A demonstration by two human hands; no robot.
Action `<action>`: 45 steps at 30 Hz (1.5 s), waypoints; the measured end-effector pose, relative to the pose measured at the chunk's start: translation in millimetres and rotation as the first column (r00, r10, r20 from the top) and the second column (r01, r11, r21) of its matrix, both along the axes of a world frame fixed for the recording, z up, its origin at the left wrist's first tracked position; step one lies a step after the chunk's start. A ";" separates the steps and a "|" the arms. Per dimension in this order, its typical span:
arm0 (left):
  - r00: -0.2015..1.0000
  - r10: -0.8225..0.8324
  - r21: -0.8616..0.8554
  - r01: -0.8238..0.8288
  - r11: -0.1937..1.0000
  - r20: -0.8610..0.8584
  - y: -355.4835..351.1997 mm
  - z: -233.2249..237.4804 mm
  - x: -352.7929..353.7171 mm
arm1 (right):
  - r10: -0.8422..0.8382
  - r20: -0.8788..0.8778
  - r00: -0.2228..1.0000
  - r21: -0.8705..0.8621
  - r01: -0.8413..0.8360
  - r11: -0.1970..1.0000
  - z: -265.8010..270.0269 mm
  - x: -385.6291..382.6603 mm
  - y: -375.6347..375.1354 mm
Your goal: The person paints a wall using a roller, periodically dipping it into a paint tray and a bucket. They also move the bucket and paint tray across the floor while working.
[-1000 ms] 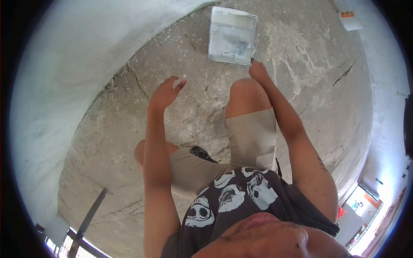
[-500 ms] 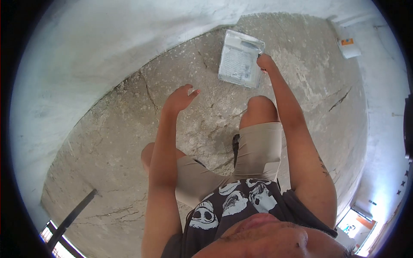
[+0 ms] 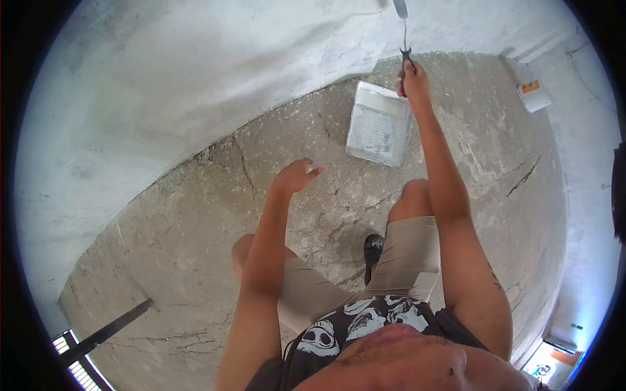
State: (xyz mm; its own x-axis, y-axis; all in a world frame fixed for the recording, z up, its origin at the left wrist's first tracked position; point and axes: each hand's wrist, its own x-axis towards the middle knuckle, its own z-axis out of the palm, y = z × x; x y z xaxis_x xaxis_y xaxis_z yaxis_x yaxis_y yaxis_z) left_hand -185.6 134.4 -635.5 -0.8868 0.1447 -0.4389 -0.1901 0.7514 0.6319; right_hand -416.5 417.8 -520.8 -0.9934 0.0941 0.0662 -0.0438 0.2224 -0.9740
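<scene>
My right hand [image 3: 415, 79] is closed around the dark handle of a paint roller [image 3: 401, 8], held up past the far edge of the floor against the wall. Its pale roller end is cut by the top of the view. Just below and left of that hand, a tray [image 3: 379, 124] with white paint and a ribbed slope lies on the floor. My left hand [image 3: 298, 176] hangs over the floor, thumb and fingers apart, holding nothing.
A white wall [image 3: 195, 85] curves along the left and top. A white bucket with an orange label [image 3: 535, 98] stands at the right wall. A dark bar [image 3: 111, 331] juts in at lower left. The concrete floor [image 3: 339, 221] is cracked.
My right hand has lifted the roller out of the tray and up toward the wall. The view has shifted, so the tray and my left hand appear lower and farther right.
</scene>
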 end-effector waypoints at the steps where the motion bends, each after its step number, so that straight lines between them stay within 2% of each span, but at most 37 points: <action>1: 1.000 0.018 0.010 -0.018 1.000 0.002 0.8 0.6 -0.2 | -0.024 -0.012 1.000 -0.118 0.023 0.993 2.1 -8.5 -11.4; 2: 0.999 0.035 0.019 -0.035 0.999 0.006 1.6 0.9 0.3 | -0.028 -0.015 0.999 -0.119 0.026 0.993 4.4 -17.3 -23.0; 4: 0.999 0.031 0.034 -0.031 0.999 -0.007 6.1 3.6 2.5 | -0.077 -0.021 0.997 -0.276 0.068 0.959 5.0 -37.9 -41.8; 7: 0.999 0.017 0.017 -0.017 1.000 -0.033 12.0 5.9 7.4 | -0.124 0.027 0.992 -0.379 0.125 0.917 10.2 -59.5 -66.4; 11: 1.000 0.006 -0.020 -0.006 1.000 -0.012 10.2 9.7 14.2 | -0.065 0.011 0.998 -0.368 0.064 0.927 2.4 -62.1 -107.0; 13: 0.999 0.027 -0.019 -0.028 0.999 -0.020 6.6 14.3 17.5 | 0.006 0.056 0.998 -0.283 0.010 0.959 -11.1 -35.1 -140.9; 15: 0.999 0.026 -0.016 -0.027 1.000 -0.018 5.7 13.2 17.9 | -0.006 0.035 0.999 -0.019 0.007 1.000 -42.9 -13.9 -168.5; 16: 1.000 0.030 0.004 -0.030 1.000 -0.010 2.9 11.0 16.8 | -0.022 0.038 0.999 -0.019 0.022 1.000 -57.3 -15.3 -169.1; 18: 1.000 0.030 0.010 -0.030 1.000 0.001 2.7 8.7 15.9 | -0.006 -0.100 0.995 0.021 0.008 1.000 -77.8 -17.5 -170.1; 19: 0.999 0.038 -0.010 -0.038 0.999 0.025 2.1 7.6 15.7 | -0.051 -0.113 0.992 0.026 0.054 0.998 -61.7 -16.1 -159.1; 21: 0.997 0.057 -0.037 -0.055 0.998 0.048 -1.7 6.3 16.7 | -0.087 0.002 0.996 0.001 0.087 0.996 -26.6 -30.9 -127.1; 24: 1.000 0.017 -0.050 -0.017 0.999 0.000 0.8 5.5 21.9 | -0.135 -0.084 0.987 -0.043 0.132 0.990 -8.1 -75.5 -79.9; 26: 0.999 0.043 -0.005 -0.043 0.999 0.006 3.1 6.4 23.8 | -0.103 -0.110 0.988 0.104 0.115 0.988 -12.6 -70.3 -63.1; 27: 0.999 0.041 -0.006 -0.041 0.999 0.006 4.4 7.0 22.8 | -0.077 -0.116 0.990 0.206 0.100 0.974 -22.7 -67.2 -57.5; 29: 1.000 0.014 -0.022 -0.013 1.000 0.008 6.8 8.2 21.5 | -0.022 -0.303 0.953 0.515 0.184 0.838 -82.1 -62.3 -37.7; 30: 1.000 0.022 -0.023 -0.021 1.000 0.003 6.8 9.1 20.4 | 0.034 -0.234 0.972 0.583 0.112 0.805 -102.2 -52.0 -26.2; 31: 1.000 0.011 -0.029 -0.011 1.000 -0.002 8.1 10.3 20.2 | 0.087 -0.162 0.983 0.644 0.038 0.764 -115.5 -43.0 -14.3; 35: 1.000 0.005 -0.040 -0.005 0.999 -0.002 10.7 18.5 21.0 | 0.150 -0.220 0.964 0.718 0.056 0.694 -136.8 -39.0 7.2; 37: 1.000 0.021 -0.034 -0.021 0.999 0.000 9.4 14.4 21.2 | 0.097 -0.396 0.913 0.627 0.192 0.755 -102.7 -53.8 0.5; 41: 1.000 0.019 -0.018 -0.019 1.000 0.024 11.6 14.0 22.7 | 0.061 -0.503 0.862 0.552 0.267 0.790 -1.9 -72.5 -21.8; 44: 1.000 0.010 -0.042 -0.010 0.999 0.007 9.2 8.5 23.8 | 0.051 -0.504 0.862 0.547 0.273 0.791 1.3 -71.6 -25.0; 45: 1.000 0.010 -0.043 -0.010 0.999 0.003 7.2 2.7 20.8 | 0.053 -0.463 0.885 0.589 0.263 0.764 -12.4 -68.8 -24.2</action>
State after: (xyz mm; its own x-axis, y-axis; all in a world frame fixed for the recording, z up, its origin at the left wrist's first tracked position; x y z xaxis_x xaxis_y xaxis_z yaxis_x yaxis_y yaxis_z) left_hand -164.7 141.5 -632.9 -0.8866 0.1171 -0.4475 -0.1997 0.7757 0.5986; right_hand -485.3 393.6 -533.2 -0.8284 -0.0231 0.5597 -0.3555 0.7938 -0.4935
